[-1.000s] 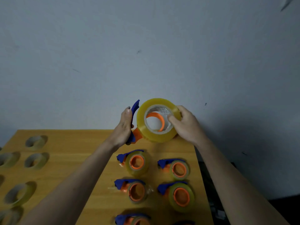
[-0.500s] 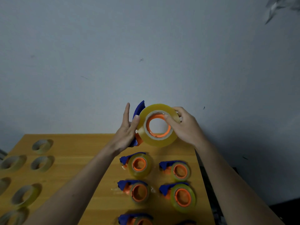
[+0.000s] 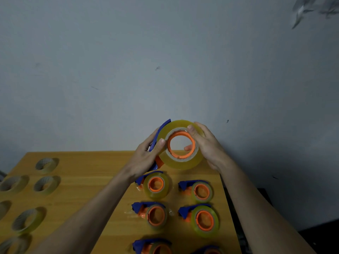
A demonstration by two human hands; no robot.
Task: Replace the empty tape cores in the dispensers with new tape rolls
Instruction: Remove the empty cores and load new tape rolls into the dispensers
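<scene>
fingers (image 3: 161, 143) of both hands grip tape roll (image 3: 180, 163) on dispenser (image 3: 161, 127), seemingly seated, above table's far edge (image 3: 82, 153).

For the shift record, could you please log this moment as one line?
step: seating roll | left hand: grips dispenser | right hand: presses tape roll onto orange hub | above table

both hands (image 3: 145, 156) holding tape roll (image 3: 180, 161) on dispenser (image 3: 159, 131), wooden table (image 3: 88, 180)
</scene>
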